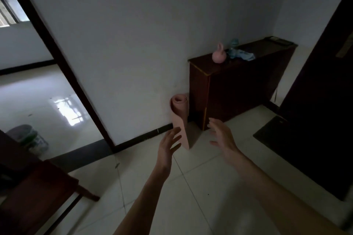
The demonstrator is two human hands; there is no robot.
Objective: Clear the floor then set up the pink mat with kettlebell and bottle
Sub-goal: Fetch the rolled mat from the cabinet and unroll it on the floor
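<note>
Two empty hands, the left hand (169,144) and right hand (221,135), reach out with fingers spread. Between and just past them stands the rolled pink mat (180,118). Best to hold both sides so it stays rolled.

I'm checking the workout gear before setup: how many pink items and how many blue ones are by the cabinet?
Pink: 2, the rolled mat standing against the wall beside the cabinet and the kettlebell on top of it.
Blue: 2, the bottle and the crumpled cloth, both on top.
Total: 4
</note>
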